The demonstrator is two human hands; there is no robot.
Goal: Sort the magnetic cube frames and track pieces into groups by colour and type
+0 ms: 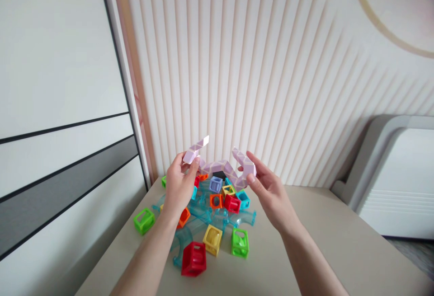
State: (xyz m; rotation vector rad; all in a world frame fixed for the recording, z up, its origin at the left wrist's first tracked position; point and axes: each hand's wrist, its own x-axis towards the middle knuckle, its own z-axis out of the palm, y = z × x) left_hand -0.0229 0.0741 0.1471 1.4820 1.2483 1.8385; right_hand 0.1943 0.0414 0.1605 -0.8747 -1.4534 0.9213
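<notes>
A light purple jointed snake puzzle (217, 166) with pale edges is held up above the table, bent in several places. My left hand (181, 178) grips its left part between thumb and fingers, and a short end sticks up past the fingertips. At the other side, my right hand (267, 187) pinches the curled right part, whose end points up and left. The middle of the puzzle sags between both hands.
Below the hands, a beige table (305, 251) carries translucent blue track pieces (200, 210) and several cubes, among them a red cube (194, 259), a yellow cube (213, 240) and two green ones. Behind stands a ribbed white wall (217, 61); a white cabinet (61, 52) is left.
</notes>
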